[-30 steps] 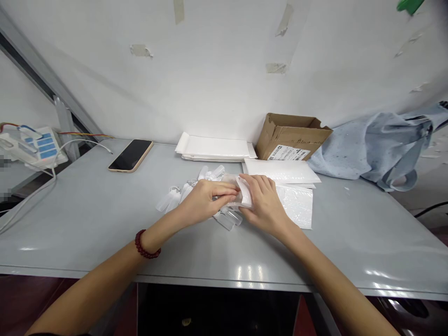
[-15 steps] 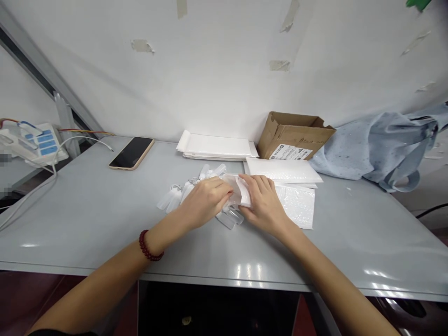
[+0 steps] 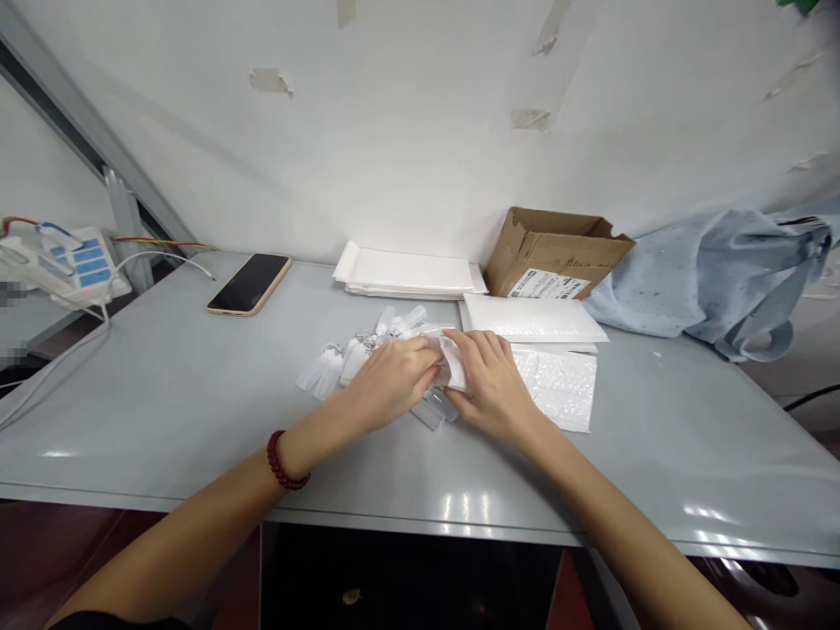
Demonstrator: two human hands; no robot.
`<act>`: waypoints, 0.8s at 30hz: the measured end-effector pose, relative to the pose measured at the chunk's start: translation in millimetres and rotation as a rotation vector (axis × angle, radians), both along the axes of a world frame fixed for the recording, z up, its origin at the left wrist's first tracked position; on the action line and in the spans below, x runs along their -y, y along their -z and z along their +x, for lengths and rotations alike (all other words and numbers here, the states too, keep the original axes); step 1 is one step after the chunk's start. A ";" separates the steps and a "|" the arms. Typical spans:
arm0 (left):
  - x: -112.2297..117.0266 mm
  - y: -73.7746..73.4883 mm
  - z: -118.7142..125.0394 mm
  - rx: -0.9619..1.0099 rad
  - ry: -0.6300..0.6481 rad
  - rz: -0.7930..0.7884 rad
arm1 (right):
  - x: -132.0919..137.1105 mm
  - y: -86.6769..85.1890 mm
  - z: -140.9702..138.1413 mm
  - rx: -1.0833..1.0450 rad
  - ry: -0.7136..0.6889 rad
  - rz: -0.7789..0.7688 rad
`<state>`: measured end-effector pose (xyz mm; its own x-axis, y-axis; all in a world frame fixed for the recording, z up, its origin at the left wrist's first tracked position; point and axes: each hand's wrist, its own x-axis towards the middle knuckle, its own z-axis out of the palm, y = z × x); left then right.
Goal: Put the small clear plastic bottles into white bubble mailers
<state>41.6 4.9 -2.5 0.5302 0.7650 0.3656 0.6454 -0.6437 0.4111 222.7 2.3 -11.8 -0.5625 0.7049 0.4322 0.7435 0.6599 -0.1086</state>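
Observation:
A white bubble mailer (image 3: 561, 391) lies under my right hand (image 3: 489, 376), whose fingers and thumb close around its left, open end. My left hand (image 3: 394, 378) is closed at that mouth, its fingertips partly hidden by the mailer's edge. Whatever those fingers pinch is too covered to make out. Clear plastic film shows around the fingertips. Beneath and beside my left hand is a loose pile of clear plastic tags (image 3: 326, 372) with thin loops.
More white mailers are stacked at the back (image 3: 410, 269) and right (image 3: 535, 318). A cardboard box (image 3: 557, 254) and light blue bag (image 3: 696, 284) stand behind them. A phone (image 3: 249, 284) lies left, near a white cable (image 3: 105, 306) and power strip (image 3: 82, 267).
My left fingertips have moved slightly right, further into the mailer's mouth. My right hand keeps its hold almost in place. The whole view has shifted a little.

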 end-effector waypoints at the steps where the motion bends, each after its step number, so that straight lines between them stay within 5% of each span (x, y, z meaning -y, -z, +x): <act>1: 0.2 -1.1 0.3 0.020 0.020 -0.019 | 0.0 -0.3 0.1 0.001 -0.001 0.002; 7: 0.6 -10.2 0.7 0.163 0.059 -0.097 | -0.7 -2.4 1.5 -0.010 0.012 0.004; 15: -0.8 -1.6 3.0 0.125 0.021 0.037 | -0.7 -2.3 1.7 -0.012 0.010 -0.006; 20: -6.7 -29.5 -23.0 0.202 -0.171 -0.141 | -1.1 -4.0 2.6 -0.002 0.017 -0.023; 24: -14.9 -52.5 -59.5 -0.057 -0.233 -0.376 | -1.3 -5.4 2.7 0.001 0.044 -0.050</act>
